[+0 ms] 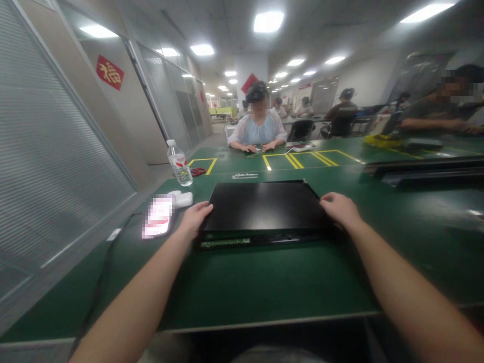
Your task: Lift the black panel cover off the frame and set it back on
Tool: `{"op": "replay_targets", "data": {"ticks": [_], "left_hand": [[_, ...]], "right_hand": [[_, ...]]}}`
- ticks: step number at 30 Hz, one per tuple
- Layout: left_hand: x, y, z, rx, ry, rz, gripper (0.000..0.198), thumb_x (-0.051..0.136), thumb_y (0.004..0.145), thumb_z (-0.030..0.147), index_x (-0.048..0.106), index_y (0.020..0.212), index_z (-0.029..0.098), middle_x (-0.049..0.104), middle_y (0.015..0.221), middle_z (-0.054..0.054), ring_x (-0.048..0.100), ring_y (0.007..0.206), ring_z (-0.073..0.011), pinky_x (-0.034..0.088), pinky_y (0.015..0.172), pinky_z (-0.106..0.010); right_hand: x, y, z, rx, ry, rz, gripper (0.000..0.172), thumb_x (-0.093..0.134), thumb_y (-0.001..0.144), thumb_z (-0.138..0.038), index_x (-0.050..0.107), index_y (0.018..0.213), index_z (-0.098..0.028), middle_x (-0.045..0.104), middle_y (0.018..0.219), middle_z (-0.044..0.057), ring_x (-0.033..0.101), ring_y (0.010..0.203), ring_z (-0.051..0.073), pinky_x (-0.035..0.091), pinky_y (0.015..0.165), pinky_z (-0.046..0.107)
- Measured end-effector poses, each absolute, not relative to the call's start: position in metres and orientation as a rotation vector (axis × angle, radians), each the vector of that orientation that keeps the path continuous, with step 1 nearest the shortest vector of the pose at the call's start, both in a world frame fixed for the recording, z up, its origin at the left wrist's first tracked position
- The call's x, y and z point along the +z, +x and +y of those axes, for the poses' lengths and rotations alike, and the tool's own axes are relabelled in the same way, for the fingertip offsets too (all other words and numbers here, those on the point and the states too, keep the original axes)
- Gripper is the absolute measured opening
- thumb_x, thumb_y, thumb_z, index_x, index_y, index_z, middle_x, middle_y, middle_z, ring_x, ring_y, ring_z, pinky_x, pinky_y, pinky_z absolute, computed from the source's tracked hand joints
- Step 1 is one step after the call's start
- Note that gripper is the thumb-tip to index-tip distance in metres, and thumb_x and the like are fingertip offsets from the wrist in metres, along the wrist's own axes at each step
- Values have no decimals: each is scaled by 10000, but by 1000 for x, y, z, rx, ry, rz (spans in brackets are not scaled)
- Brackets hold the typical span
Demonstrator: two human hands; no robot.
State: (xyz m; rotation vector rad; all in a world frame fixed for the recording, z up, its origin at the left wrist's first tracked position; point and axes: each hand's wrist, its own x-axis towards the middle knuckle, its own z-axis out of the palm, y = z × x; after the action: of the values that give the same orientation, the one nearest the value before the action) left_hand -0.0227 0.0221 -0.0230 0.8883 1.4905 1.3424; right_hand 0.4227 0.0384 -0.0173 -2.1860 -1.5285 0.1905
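Left hand (194,214) and right hand (340,207) gripped the panel (264,204) by its two near corners, evenly, likely to steady it flat toward the table's (264,287) near edge.

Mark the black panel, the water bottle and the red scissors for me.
black panel (264,204), head view, middle of its top face.
water bottle (179,163), head view, on its label.
red scissors (197,172), head view, on the handles.
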Motion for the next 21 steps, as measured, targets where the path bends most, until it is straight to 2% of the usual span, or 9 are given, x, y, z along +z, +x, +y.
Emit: {"op": "replay_targets", "data": {"ticks": [12,21], "left_hand": [[-24,-23,23,1345,913,1550,389,878,713,174,758,1079,127,799,872,-104,756,753,-215,600,769,-324],[-18,-17,15,1346,959,1614,374,886,697,157,759,1048,130,800,861,-105,769,844,-247,601,815,-332]], "right_hand": [[-13,421,37,189,-2210,-1586,254,626,824,-323,782,1006,-239,757,918,104,701,863,268,511,711,320],[-12,430,41,171,-2179,-1682,235,617,832,-287,787,980,-224,762,962,114,692,943,283,512,778,332]]}}
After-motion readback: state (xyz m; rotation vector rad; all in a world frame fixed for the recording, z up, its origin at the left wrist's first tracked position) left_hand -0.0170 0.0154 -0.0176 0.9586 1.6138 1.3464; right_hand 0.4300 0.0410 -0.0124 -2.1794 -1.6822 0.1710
